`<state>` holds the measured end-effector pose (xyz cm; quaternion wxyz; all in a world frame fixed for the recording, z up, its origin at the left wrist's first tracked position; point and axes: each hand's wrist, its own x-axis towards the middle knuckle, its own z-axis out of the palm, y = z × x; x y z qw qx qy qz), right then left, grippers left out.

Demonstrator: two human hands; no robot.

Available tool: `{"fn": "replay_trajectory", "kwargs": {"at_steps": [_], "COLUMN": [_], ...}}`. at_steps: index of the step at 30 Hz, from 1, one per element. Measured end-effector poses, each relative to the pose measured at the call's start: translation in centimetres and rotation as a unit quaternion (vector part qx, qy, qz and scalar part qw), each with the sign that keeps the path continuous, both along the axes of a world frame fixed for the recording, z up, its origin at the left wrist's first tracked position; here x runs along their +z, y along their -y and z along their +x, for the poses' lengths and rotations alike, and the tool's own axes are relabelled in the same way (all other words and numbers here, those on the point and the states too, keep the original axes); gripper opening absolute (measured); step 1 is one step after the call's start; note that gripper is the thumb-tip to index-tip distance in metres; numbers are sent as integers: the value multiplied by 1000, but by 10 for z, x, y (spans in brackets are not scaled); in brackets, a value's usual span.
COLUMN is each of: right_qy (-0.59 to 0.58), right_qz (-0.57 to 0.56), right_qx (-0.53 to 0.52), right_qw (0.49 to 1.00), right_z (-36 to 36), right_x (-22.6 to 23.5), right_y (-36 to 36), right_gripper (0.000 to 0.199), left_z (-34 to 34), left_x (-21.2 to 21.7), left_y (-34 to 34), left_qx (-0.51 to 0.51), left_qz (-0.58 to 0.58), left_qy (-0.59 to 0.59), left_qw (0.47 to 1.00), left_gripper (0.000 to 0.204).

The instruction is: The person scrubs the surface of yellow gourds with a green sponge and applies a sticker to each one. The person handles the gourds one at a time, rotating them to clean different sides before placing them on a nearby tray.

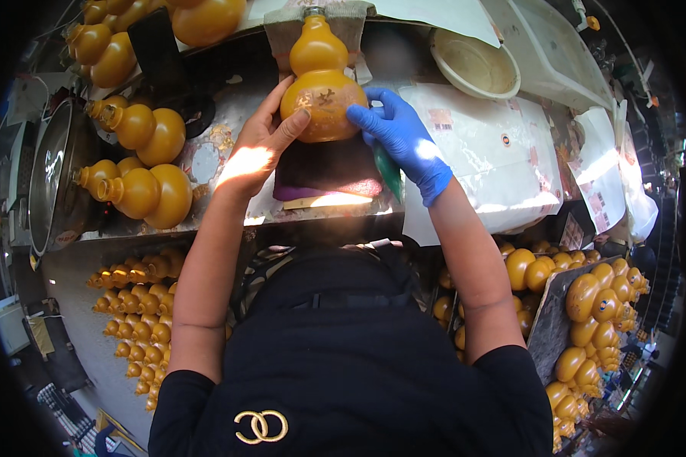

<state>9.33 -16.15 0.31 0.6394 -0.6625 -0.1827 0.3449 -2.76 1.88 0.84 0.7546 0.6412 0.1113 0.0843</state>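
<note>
The orange gourd-shaped bottle is held left of the cream bowl, basically pinched between a bare left hand and a blue-gloved right hand; similar bottles are parked farther left.

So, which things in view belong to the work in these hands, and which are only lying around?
In the work:
left hand, bare
right hand, blue-gloved
yellow gourd-shaped bottle, held between them

Apparently just lying about:
pale round bowl
large white sheet
similar bottles at left, perhaps related but untouched
</note>
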Motion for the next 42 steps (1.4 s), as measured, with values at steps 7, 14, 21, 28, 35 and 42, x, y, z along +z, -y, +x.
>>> {"fn": "replay_trajectory", "kwargs": {"at_steps": [7, 14, 21, 28, 35, 42], "right_qy": [14, 5, 10, 9, -23, -237], "right_qz": [-6, -5, -11, -13, 21, 262], "right_qx": [-2, 7, 17, 20, -19, -224], "right_qw": [1000, 1000, 1000, 1000, 999, 908], "right_z": [-2, 0, 1, 0, -1, -36], "right_x": [0, 2, 0, 1, -9, 17], "right_y": [-2, -3, -2, -1, 1, 22], "right_gripper": [69, 69, 67, 64, 56, 39], "left_z": [2, 4, 2, 1, 2, 2], "left_x": [-1, -8, -1, -8, -12, -12], "left_y": [3, 2, 7, 2, -5, -1], "left_qx": [7, 18, 10, 2, -24, -25], "left_qz": [-10, -6, 16, 36, 63, -46], "left_qy": [2, 14, 18, 15, 23, 40], "left_qw": [1000, 1000, 1000, 999, 997, 998], "left_gripper": [81, 80, 82, 82, 82, 81]}}
